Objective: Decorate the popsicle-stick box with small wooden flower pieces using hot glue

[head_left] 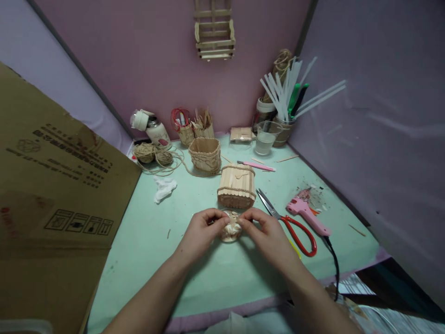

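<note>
My left hand (206, 228) and my right hand (261, 228) meet at the front middle of the table, thumbs and forefingers pinched. Whatever lies between the fingertips is too small to make out. Directly under them sits a small round dish (230, 235) of pale, thin pieces. Just behind it a wooden-stick basket (237, 181) lies on its side, trimmed with twisted cord. To the right of my right hand are scissors (299, 235) with red handles, blades apart, and a pink hot glue gun (308, 214).
A second basket (205, 155) stands behind, near balls of twine (145, 152) and a bottle (158, 132). A plastic cup (266, 143) and a pot of glue sticks (284, 130) are at the back right. A cardboard box (59, 195) walls the left. The glue gun's cord (334, 260) hangs over the front edge.
</note>
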`<state>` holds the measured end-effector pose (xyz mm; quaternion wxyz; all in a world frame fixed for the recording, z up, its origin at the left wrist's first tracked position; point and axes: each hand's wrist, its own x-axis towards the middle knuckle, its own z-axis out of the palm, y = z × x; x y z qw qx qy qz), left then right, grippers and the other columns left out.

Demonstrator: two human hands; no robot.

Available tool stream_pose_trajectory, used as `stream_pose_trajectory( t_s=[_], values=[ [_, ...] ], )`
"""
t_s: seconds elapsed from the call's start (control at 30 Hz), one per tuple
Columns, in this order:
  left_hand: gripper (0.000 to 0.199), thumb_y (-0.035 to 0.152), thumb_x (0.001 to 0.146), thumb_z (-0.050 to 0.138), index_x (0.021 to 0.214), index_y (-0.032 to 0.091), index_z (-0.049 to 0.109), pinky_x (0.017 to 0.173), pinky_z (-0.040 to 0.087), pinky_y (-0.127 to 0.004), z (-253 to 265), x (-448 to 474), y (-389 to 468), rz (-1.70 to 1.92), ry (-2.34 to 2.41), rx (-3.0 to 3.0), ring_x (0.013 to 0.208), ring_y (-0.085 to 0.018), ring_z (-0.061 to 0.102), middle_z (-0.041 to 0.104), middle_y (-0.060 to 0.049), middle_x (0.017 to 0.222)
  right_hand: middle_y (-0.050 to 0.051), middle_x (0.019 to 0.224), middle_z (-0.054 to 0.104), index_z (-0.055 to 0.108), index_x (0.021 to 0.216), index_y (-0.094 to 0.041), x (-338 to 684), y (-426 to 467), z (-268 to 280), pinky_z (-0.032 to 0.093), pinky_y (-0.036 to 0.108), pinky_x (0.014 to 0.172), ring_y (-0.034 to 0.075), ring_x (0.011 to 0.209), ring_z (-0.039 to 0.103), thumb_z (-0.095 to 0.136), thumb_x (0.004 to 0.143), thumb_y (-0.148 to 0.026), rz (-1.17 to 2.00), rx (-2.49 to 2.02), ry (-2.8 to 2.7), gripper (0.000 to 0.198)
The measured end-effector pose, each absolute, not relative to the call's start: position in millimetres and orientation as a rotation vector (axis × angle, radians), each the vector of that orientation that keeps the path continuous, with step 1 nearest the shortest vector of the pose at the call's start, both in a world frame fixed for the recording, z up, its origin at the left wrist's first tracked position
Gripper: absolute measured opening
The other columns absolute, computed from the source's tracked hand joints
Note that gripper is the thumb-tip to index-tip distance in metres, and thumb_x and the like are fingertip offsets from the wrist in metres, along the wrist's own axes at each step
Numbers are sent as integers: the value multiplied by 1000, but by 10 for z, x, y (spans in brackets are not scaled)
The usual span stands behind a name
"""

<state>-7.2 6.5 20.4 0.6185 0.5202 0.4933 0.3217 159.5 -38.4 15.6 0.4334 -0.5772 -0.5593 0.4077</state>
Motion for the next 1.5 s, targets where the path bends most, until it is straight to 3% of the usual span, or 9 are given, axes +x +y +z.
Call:
stream_pose_trajectory(
  t_s=[0.13,0.37,0.47,0.57,0.67,0.97,1.13,1.3,1.5],
  values=[
    [25,37,70,73,74,13,67,67,42,-27,162,-81,88,821,1138,1183,69,-15,55,65,-4,72,6,101,71,69,97,-21,1738,-470,208,47,32,85,20,96,64,50,92,-30,823,-1439,-1464,22],
    [19,35,77,70,76,17,66,69,44,-25,179,-114,111,998,1147,1304,74,-14,55,62,-1,77,12,100,69,66,97,-19,2675,-639,118,47,41,86,28,94,62,51,89,-38,73,-1951,-1392,25],
    [14,31,81,66,75,18,66,72,45,-24,207,-121,121,1133,1133,1486,80,-15,57,61,-2,81,19,104,67,65,104,-12,3016,-693,-19,45,48,90,35,101,60,51,87,-40,-24,-2205,-1501,36],
    [13,27,84,63,75,19,65,71,46,-24,257,-135,124,1191,1112,1643,79,-14,57,61,-2,80,19,105,66,65,106,-12,3111,-676,-117,45,45,88,35,100,60,51,88,-46,88,-2304,-1583,41],
    [10,23,87,60,79,20,65,66,45,-24,361,-184,122,1214,1104,1831,76,-13,57,61,-1,81,15,99,66,65,100,-16,3062,-587,-154,46,41,84,32,96,60,52,87,-44,194,-2342,-1625,34],
    [10,11,85,63,87,20,66,64,44,-25,709,-245,548,1489,962,2371,76,-14,57,62,-2,82,14,86,66,64,87,-17,3155,-479,-154,47,40,74,29,81,60,47,83,-46,165,-2214,-1527,34],
    [19,10,81,66,96,22,68,74,48,-30,648,-124,983,1579,618,2816,78,-16,59,66,-3,81,7,76,69,68,88,-22,3164,-634,116,50,31,58,23,66,62,51,83,-53,516,-1834,-1173,35],
    [22,13,84,64,100,27,70,65,49,-28,526,-47,1160,1508,235,3034,74,-16,61,68,-3,79,10,82,74,74,85,-22,2873,-709,285,55,35,67,27,76,68,50,84,-61,838,-1619,-861,45],
    [26,12,83,64,103,28,70,61,51,-28,527,-26,1158,1452,64,3105,70,-15,61,67,-2,77,5,55,63,65,59,-24,2520,-663,529,48,31,47,21,50,56,55,78,-67,971,-1670,-886,48]
  ],
)
